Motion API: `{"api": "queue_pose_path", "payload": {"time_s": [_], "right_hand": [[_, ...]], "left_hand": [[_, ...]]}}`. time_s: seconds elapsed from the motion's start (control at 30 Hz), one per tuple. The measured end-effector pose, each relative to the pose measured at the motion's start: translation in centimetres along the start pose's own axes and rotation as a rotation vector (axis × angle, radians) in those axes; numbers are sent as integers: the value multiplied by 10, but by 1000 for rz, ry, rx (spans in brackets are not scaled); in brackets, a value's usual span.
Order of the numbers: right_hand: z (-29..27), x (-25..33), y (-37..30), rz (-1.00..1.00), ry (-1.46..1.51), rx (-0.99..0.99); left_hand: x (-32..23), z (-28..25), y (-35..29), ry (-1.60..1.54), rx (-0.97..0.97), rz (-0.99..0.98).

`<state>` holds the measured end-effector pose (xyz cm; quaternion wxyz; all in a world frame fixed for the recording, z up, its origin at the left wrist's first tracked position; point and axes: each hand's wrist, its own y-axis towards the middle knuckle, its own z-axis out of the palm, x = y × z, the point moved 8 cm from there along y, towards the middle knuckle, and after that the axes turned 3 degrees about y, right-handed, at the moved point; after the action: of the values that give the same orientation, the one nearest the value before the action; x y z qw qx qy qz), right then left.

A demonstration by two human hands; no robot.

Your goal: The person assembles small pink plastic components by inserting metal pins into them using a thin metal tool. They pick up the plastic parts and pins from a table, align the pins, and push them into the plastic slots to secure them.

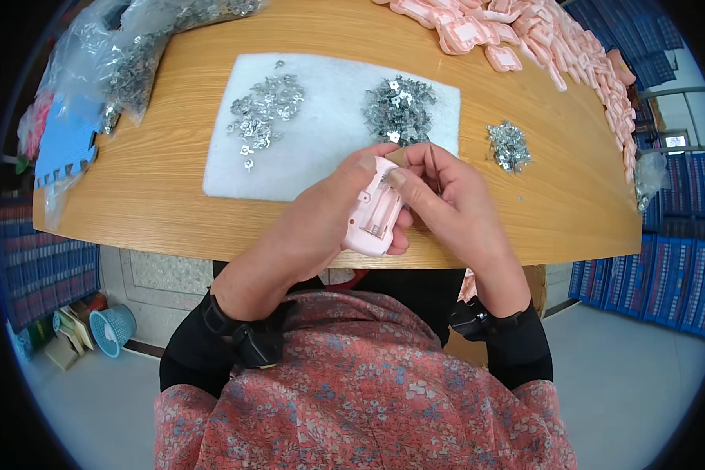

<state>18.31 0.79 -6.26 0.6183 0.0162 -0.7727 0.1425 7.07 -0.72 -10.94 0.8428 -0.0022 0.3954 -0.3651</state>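
A pale pink plastic battery housing (362,235) is held tilted just over the table's near edge, its open battery slot turned up. My left hand (309,211) grips it from the left side, with fingertips showing beneath its right edge. A coil spring sits at the slot's lower end. My right hand (462,200) bends over the slot's upper end, thumb pressed down there and fingers drawn together. Whatever small piece those fingers may hold is hidden. A tan wrap or finger cover (398,157) shows between the two hands.
Beyond my hands lies a white foam mat (329,117) bearing loose metal contact plates (265,110) and a dense heap of metal parts (400,110). Another small metal heap (509,146) is to the right. Pink housings (540,35) pile up far right; bagged metal parts (133,66) lie far left.
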Motion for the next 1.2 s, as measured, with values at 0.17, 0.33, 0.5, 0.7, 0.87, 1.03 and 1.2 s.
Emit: {"api": "queue_pose_path", "payload": {"time_s": [0.17,0.33,0.5,0.7,0.87,1.03,1.2], "right_hand": [[4,-4,-2,40,1,17],[0,-8,-3,19,110,-10],[3,-4,-6,25,33,43],[-2,-17,-6,117,292,28],[6,-6,-8,130,173,88],[4,-8,-6,139,187,71],[0,-9,-9,130,210,54]], "left_hand": [[3,-1,-3,45,3,-7],[4,2,-4,19,-7,-45],[5,2,-3,22,-1,-36],[4,6,-6,3,9,-55],[7,8,-5,12,43,-93],[7,8,-4,14,43,-61],[6,10,-4,4,64,-77]]}}
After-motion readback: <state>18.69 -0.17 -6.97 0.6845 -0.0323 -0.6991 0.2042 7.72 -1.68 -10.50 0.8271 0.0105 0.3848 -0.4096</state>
